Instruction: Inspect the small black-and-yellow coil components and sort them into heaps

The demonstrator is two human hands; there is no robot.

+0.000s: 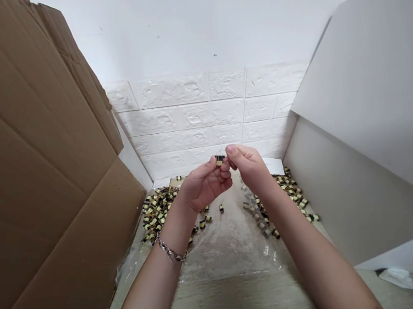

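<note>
Between the thumb and fingers of my left hand (211, 180) is a small transformer coil (220, 160), with a yellow-wrapped middle, black ends and thin wires sticking out. My right hand (246, 163) is closed in a pinch right beside it, thumb against the fingers, at the coil's thin wires. What exactly sits between those right fingertips is too fine to make out. Similar coils lie in a heap (158, 212) to the left of my hands. Another heap (294, 190) lies to the right, partly behind my right forearm. A single coil (221, 208) rests below my hands.
Clear plastic sheeting (230, 250) covers part of the wooden table (235, 302). A tall cardboard panel (32, 152) walls the left side, white panels (371, 95) the right. Behind is a white brick-patterned wall (184, 116). A crumpled white piece (405, 280) lies at lower right.
</note>
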